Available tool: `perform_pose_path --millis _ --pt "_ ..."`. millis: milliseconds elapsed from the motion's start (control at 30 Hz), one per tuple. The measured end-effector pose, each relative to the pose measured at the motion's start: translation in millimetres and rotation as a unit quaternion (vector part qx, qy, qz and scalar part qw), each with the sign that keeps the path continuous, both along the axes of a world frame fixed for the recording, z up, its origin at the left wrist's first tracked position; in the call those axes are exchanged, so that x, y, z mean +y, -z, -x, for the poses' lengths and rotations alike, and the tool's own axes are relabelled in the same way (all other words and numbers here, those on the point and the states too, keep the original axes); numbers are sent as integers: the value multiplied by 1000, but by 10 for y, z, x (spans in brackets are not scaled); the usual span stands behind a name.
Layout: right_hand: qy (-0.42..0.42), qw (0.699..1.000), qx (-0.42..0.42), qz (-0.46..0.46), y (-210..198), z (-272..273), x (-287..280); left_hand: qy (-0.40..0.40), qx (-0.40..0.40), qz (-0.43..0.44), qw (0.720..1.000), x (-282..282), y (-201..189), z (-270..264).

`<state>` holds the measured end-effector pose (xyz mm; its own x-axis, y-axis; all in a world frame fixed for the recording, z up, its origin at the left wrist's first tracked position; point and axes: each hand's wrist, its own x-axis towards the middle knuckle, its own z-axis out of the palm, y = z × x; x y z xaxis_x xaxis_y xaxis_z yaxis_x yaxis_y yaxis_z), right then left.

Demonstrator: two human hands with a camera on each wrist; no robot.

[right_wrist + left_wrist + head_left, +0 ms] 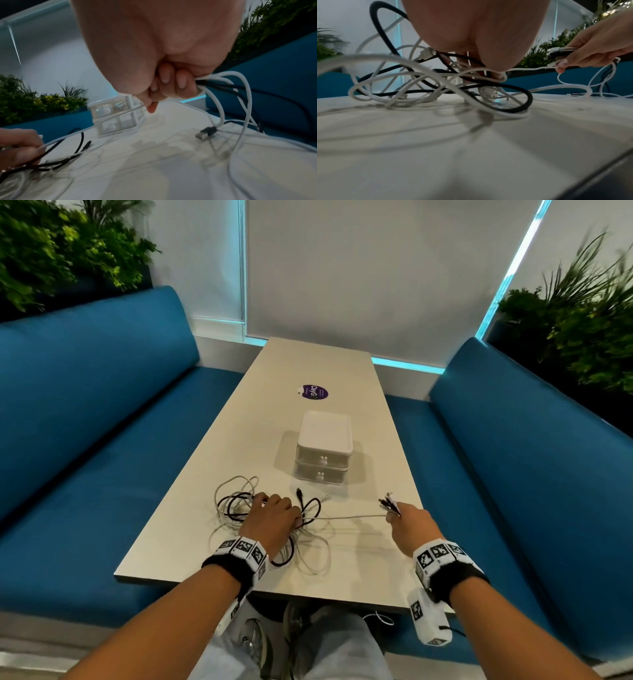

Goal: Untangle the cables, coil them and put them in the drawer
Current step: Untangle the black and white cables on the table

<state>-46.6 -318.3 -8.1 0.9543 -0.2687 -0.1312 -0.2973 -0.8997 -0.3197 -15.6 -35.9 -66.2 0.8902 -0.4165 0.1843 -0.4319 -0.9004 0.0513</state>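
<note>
The left hand (272,517) presses down on the tangled cables (239,505) at the worktop's (308,371) near end, fingers curled into them. The right hand (411,520) grips a bundle of cable ends (389,503). The closed two-drawer box (323,450) stands just beyond.

A table (346,371) is being flanked by a bench seat (102,446) on the left and another bench seat (513,457) on the right, with planters (61,244) being seen behind both seat backs. A two-drawer organizer (323,451) is being kept at the table's middle, a round sticker (313,392) lying behind it. A tangle of cables (239,505) is being spread on the near left part of the table, in front of the organizer. The left hand (272,520) is being rested on the tangle. The right hand (409,522) is being held well to its right, above the near right edge, with cable ends (389,503) being gripped. One cable (346,517) is being stretched between the hands.
</note>
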Motion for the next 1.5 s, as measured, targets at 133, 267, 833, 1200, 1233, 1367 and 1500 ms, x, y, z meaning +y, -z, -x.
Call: perform_pose_path --millis 133,267,833,1200,1233,1367,1500 --pt "12 999 -40 -14 64 42 167 -11 -6 -8 1000 -158 -41 27" --pt "7 987 -115 -116 12 23 395 -28 -4 -32 999 -225 -61 76" --pt "-183 980 -40 -63 154 -30 804 23 -20 10 999 -331 -88 110" --pt "-47 997 -14 -54 120 -55 165 19 12 19 1000 -189 -83 -28" --pt "-37 998 -14 -52 129 -49 146 26 18 18 999 -219 -91 -18" --pt "-24 999 -31 -34 164 -17 223 31 19 -7 999 -351 -157 8" --pt "-82 990 -87 -68 173 1 435 20 15 -25 999 -401 -237 3"
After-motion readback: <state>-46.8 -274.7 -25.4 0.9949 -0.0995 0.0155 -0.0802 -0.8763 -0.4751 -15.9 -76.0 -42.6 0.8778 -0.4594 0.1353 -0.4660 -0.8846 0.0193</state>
